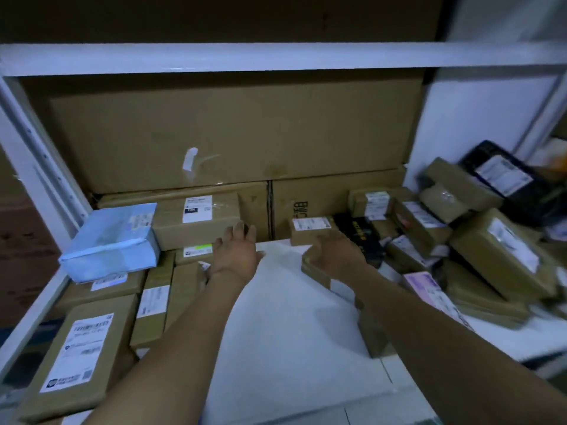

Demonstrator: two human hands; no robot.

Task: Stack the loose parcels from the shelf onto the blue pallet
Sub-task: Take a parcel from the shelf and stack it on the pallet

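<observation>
Reaching into the white shelf point(276, 320), the person has both arms stretched toward the parcels that lie on it; the blue pallet is not in view, so it can only be judged to be somewhere behind or beside them. A big flat carton point(239, 130) stands against the back of the shelf and looks like stock, not a loose parcel, so it is best left alone. On the right a tumbled heap of parcels point(491, 243) leans every way, and anything pulled from under it would likely bring the rest sliding. On the left a blue-wrapped parcel point(113, 240) sits tilted on top of flat brown ones, just beside a labelled brown box point(196, 222).

The left hand point(234, 256) is spread, its grip holding nothing, fingers straight and reaching the near corner of that labelled box; whether they touch it cannot be told. The right hand point(334, 254) has its grip closed, fingers curled over the end of a flat brown parcel point(319, 279) at the edge of the heap.

To do this step well, he or she should probably take the flat parcel alone first, get the free hand beneath it, lift it straight up clear of its neighbours, and set flat, wide pieces lowest on the pallet
</observation>
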